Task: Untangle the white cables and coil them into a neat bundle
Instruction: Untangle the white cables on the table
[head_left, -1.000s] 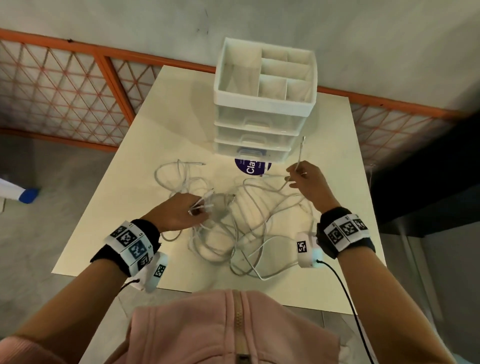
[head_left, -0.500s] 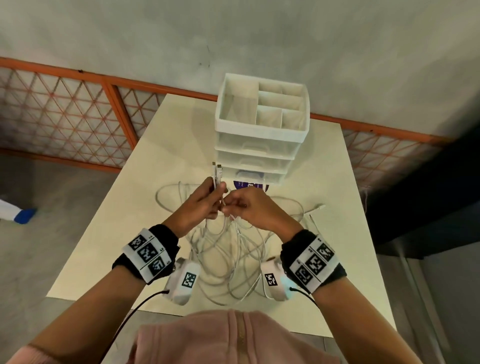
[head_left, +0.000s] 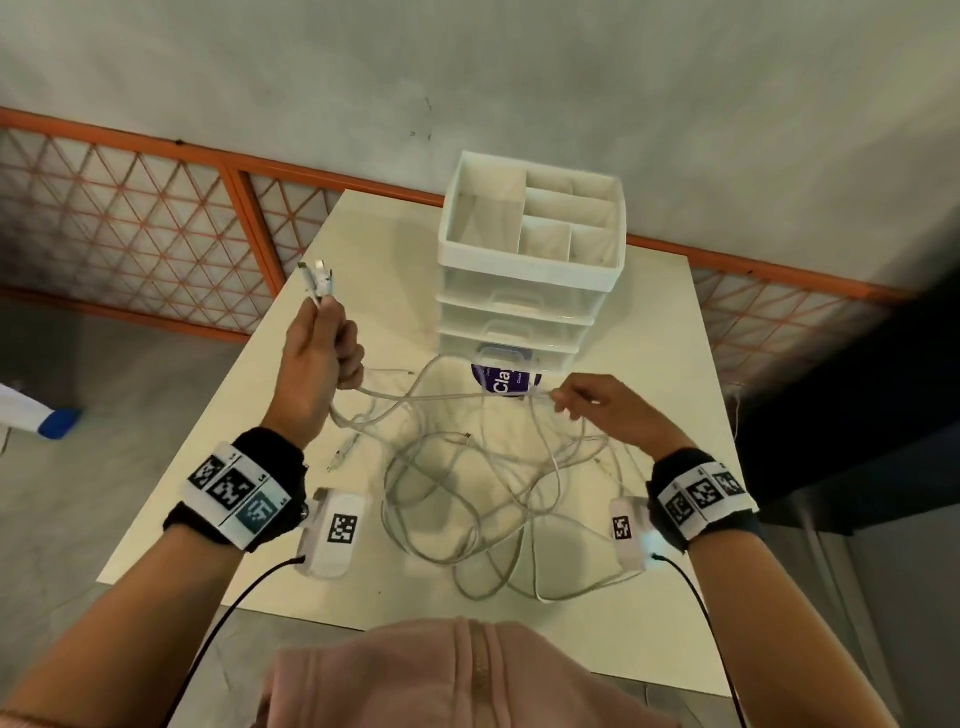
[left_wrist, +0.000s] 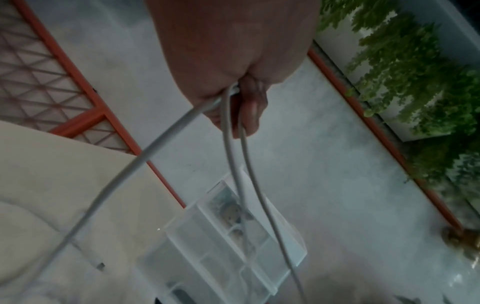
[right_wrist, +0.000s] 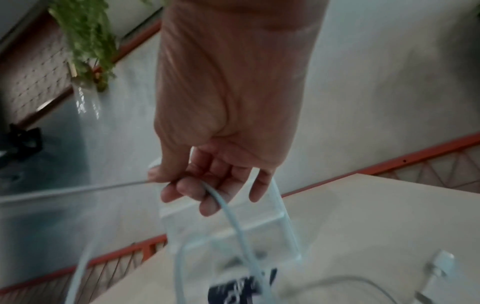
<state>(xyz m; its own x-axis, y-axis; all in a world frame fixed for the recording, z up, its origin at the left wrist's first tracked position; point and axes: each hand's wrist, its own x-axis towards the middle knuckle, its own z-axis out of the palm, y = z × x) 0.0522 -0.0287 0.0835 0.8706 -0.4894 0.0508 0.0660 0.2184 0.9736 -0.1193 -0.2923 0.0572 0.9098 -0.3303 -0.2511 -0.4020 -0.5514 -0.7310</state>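
Nearest, the white cables (head_left: 483, 499) lie tangled on the table (head_left: 649, 644) at 6 o'clock, strands rising to the right hand (head_left: 602, 415) pinching one at 3 o'clock and the left hand (head_left: 322, 358) fisted round plug ends at 10 o'clock, the drawer organizer (head_left: 530, 260) beyond at 12.

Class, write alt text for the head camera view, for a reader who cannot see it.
Seen from above, a person's left hand holds up several plug ends of tangled white cables, while the right hand pinches a strand pulled taut between them. The rest lies looped on a pale table, before a white drawer organiser.
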